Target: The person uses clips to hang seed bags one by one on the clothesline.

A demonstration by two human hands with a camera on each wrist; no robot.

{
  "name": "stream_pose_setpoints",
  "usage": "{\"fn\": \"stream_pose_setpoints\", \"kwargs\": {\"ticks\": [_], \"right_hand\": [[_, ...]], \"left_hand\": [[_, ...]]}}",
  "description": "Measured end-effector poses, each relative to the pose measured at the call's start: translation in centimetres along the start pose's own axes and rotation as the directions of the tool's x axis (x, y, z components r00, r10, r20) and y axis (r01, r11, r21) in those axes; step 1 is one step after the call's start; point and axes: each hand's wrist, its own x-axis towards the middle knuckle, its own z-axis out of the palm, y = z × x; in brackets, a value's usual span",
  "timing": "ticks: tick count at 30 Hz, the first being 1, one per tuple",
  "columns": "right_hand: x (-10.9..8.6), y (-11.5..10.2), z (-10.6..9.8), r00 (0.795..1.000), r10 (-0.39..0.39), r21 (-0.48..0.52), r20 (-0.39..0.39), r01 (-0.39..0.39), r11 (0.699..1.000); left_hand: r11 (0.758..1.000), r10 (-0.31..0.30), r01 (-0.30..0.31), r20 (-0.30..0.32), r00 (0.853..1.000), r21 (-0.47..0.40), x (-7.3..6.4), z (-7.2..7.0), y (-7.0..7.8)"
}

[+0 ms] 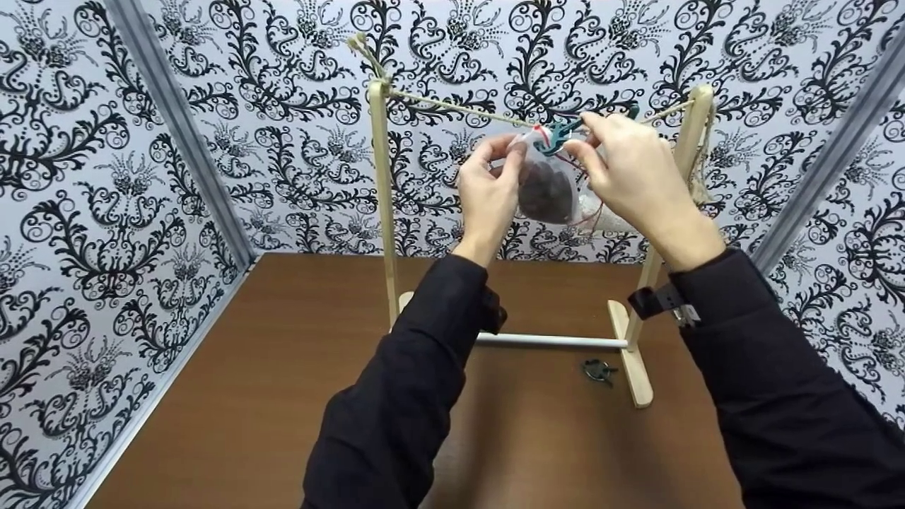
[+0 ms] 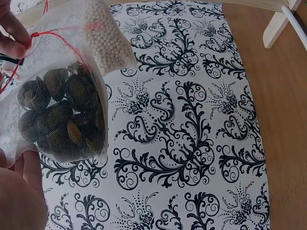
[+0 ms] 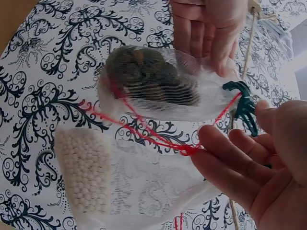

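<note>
My left hand pinches the gathered neck of a sheer mesh bag full of dark, rounded, nut-like pieces. Opposite it, my right hand holds a dark green claw-like clip between thumb and fingers, right at the bag's neck and close to the rope. A red drawstring trails from the bag past the right fingertips. Beside this bag hangs a second mesh bag with small white beads; in the head view it is partly hidden behind the right hand.
The rope spans two wooden posts of a stand, joined low down by a white rod. Another dark green clip lies on the brown table near the stand's right foot. Patterned walls enclose the back and sides.
</note>
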Motion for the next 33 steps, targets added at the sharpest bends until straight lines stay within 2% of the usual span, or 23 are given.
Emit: {"fn": "stream_pose_setpoints", "kwargs": {"ticks": [8,14,17,22,29,33], "right_hand": [[-0.6,0.1,0.7,0.997,-0.035,0.019,-0.071,0.036,0.999],[-1.2,0.0,1.3,0.993,-0.049,-0.069,-0.110,0.042,0.997],[-1.6,-0.1,1.6,0.993,-0.038,-0.094,-0.111,0.028,0.995],[-2.2,0.1,2.5,0.995,-0.045,-0.095,-0.091,0.037,0.995],[-3.2,0.9,4.0,0.991,-0.064,-0.070,-0.118,0.056,0.996],[-3.8,1.2,4.7,0.990,-0.067,-0.084,-0.121,0.057,0.995]], "left_hand": [[1.000,0.012,-0.013,0.013,1.000,0.021,0.0,-0.1,-0.1],[0.988,0.074,-0.078,0.038,0.997,0.135,-0.3,-0.5,-0.4],[0.974,0.102,-0.111,0.055,0.993,0.198,-0.4,-0.7,-0.8],[0.960,0.113,-0.133,0.093,0.989,0.246,-0.7,-0.9,-1.1],[0.949,0.117,-0.151,0.136,0.984,0.277,-1.0,-1.2,-1.5],[0.942,0.139,-0.177,0.147,0.979,0.287,-1.3,-1.5,-1.7]]}}
